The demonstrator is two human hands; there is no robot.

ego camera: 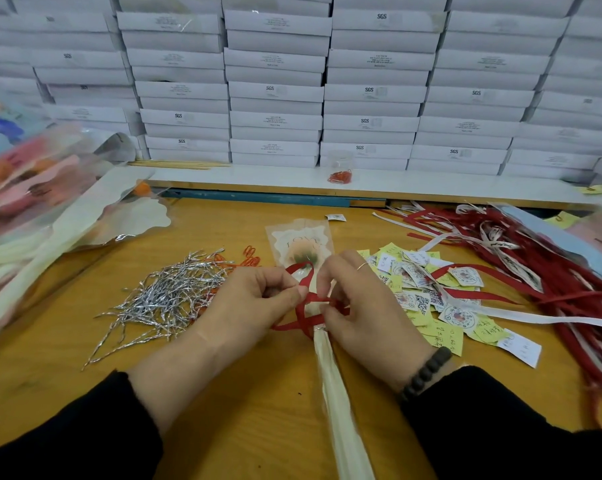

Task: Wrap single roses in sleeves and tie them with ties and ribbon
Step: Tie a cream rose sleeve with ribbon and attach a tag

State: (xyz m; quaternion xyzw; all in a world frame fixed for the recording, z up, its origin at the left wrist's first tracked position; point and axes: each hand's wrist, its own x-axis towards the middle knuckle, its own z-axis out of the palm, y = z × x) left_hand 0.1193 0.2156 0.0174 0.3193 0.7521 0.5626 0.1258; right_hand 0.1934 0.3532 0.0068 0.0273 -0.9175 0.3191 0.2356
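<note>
A sleeved rose [304, 249] is laid on the wooden table [251, 403] at the centre of the frame, its long axis running nearly straight up and down the picture. The flower end points toward the top of the frame, under a printed "LOVE" panel, while the cream-coloured tail of the sleeve [341, 410] trails to the lower edge, tilted slightly rightward.

A red ribbon [304, 308] is looped and crossed around the narrow neck of the sleeve. One strand is pinched between thumb and forefinger of the left hand [254, 299], just left of the neck. Another part is gripped by the curled fingers of the right hand [358, 306], just right of it; a ring and a bead bracelet are worn on that side.

A heap of silver twist ties [167, 299] is spread at centre left, with orange paper clips [251, 256] near it. Yellow and white printed tags [441, 299] are scattered to the right, and loose red and white ribbons [549, 271] are piled at the far right. Finished wrapped flowers [36, 188] are stacked at the left edge. Rows of white boxes [275, 91] are stacked across the top.
</note>
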